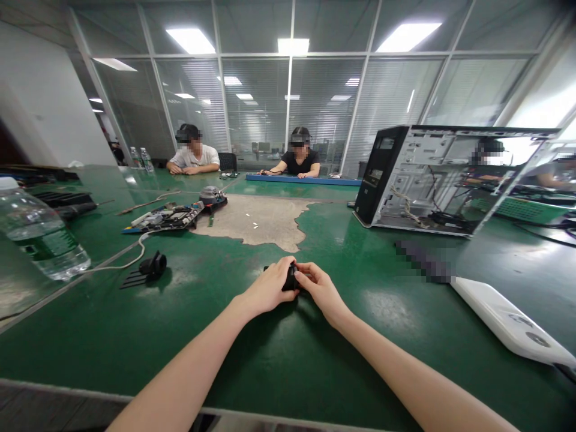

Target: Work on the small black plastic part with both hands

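Note:
A small black part (291,279) is held just above the green table in front of me; my fingers cover much of it, so its exact kind is hidden. My left hand (271,287) wraps round it from the left. From the other side, the bent fingers and thumb of my right hand (320,289) grip its right end. To the left lies a black plastic piece (153,265) with a round end and several thin prongs. Farther back, a circuit board (168,217) rests beside a fan-like cooler (211,195).
An open computer case (382,177) stands at the back right, a white power bank-like device (504,315) near the right edge. On the left is a water bottle (51,240) by a pale cable (130,261). Across the table (342,360) two people sit; others are at far right.

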Demonstrator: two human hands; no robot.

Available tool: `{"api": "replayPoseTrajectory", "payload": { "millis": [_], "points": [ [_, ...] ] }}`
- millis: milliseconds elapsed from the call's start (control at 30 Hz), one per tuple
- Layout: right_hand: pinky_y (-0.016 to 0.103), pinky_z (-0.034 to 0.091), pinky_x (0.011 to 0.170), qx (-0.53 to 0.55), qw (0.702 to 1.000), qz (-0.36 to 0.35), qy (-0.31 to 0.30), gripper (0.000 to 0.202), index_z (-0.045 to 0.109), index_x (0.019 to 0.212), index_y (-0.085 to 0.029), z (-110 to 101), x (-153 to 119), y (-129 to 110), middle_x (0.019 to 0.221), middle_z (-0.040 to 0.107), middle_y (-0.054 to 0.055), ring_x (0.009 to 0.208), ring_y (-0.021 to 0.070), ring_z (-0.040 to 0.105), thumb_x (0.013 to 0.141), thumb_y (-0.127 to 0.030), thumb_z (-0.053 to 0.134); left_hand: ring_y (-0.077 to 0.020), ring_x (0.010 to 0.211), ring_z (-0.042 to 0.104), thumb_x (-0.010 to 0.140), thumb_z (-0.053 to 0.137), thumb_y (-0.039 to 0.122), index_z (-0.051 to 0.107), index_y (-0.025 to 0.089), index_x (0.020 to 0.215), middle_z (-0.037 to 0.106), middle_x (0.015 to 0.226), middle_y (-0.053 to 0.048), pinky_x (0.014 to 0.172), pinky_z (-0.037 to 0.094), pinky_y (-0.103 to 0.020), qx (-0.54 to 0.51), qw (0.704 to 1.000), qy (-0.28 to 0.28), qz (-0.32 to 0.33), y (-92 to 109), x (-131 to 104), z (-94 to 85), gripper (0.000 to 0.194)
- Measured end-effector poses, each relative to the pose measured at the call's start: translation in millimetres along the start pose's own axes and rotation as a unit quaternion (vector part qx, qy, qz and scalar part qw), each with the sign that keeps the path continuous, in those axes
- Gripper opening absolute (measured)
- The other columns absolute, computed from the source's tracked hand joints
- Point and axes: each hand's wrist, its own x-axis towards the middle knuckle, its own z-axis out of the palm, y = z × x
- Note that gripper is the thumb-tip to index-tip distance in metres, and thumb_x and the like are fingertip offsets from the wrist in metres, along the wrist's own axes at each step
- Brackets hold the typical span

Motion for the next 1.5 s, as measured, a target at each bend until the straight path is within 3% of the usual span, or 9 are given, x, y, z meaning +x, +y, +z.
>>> {"api": "replayPoseTrajectory", "payload": {
  "millis": [267,500,767,967,1133,1300,1500],
  "points": [
    [0.033,0.044,0.081,-0.018,1.000,-0.005,-0.021,0.026,0.056,0.092,-0.018,-5,2,2,0.091,0.061,0.003,0.084,0.0158,0.057,0.072,-0.034,0.059,-0.0234,0.097,0.051,0.070,0.063,0.026,0.035,0.020,0.117,0.050,0.109,-0.008,0.082,0.042,-0.038,0.012,1.000,0.008,0.014,-4,-2,2.0,0.055],
    [0.033,0.042,0.083,-0.002,0.997,-0.013,-0.078,0.025,0.051,0.085,-0.019,-11,-1,-8,0.089,0.058,0.000,0.088,0.0148,0.056,0.067,-0.028,0.065,-0.0231,0.095,0.050,0.071,0.061,0.027,0.032,0.020,0.117,0.050,0.109,-0.008,0.080,0.042,-0.038,0.026,0.999,-0.005,0.040,-3,-4,-1.4,0.055],
    [0.034,0.042,0.083,-0.025,0.997,-0.019,-0.074,0.034,0.049,0.091,-0.019,-12,-2,-7,0.095,0.055,0.002,0.091,0.0156,0.054,0.064,-0.029,0.067,-0.0240,0.099,0.049,0.072,0.061,0.026,0.031,0.020,0.119,0.049,0.112,-0.009,0.083,0.041,-0.039,0.018,0.998,-0.012,0.051,-3,-5,-3.8,0.056],
    [0.033,0.045,0.075,-0.048,0.994,-0.007,-0.096,0.035,0.046,0.090,-0.020,-16,-2,-6,0.086,0.056,0.000,0.079,0.0141,0.057,0.064,-0.032,0.067,-0.0242,0.100,0.049,0.071,0.061,0.025,0.030,0.020,0.120,0.049,0.113,-0.009,0.084,0.040,-0.040,0.014,0.998,-0.011,0.055,-3,-6,-3.7,0.058],
    [0.031,0.046,0.074,-0.025,0.992,-0.021,-0.122,0.038,0.045,0.090,-0.021,-15,-5,-9,0.088,0.056,0.000,0.081,0.0136,0.057,0.063,-0.031,0.069,-0.0244,0.100,0.049,0.071,0.060,0.024,0.030,0.019,0.121,0.048,0.113,-0.010,0.084,0.041,-0.040,0.017,0.998,-0.014,0.057,-2,-6,-4.2,0.058],
    [0.028,0.047,0.069,-0.006,0.996,-0.006,-0.086,0.026,0.047,0.087,-0.021,-11,-3,-5,0.082,0.057,-0.002,0.073,0.0108,0.057,0.072,-0.040,0.059,-0.0252,0.103,0.048,0.070,0.062,0.024,0.029,0.019,0.121,0.047,0.115,-0.011,0.086,0.040,-0.041,0.021,0.998,-0.003,0.067,-4,-5,-2.7,0.061],
    [0.028,0.048,0.067,-0.015,0.997,0.016,-0.070,0.031,0.050,0.087,-0.019,-11,0,-3,0.081,0.056,-0.001,0.072,0.0113,0.057,0.068,-0.042,0.062,-0.0245,0.101,0.049,0.070,0.062,0.024,0.031,0.020,0.119,0.048,0.113,-0.009,0.085,0.041,-0.040,0.015,0.998,-0.008,0.064,-3,-5,-3.6,0.058]
  ]
}}
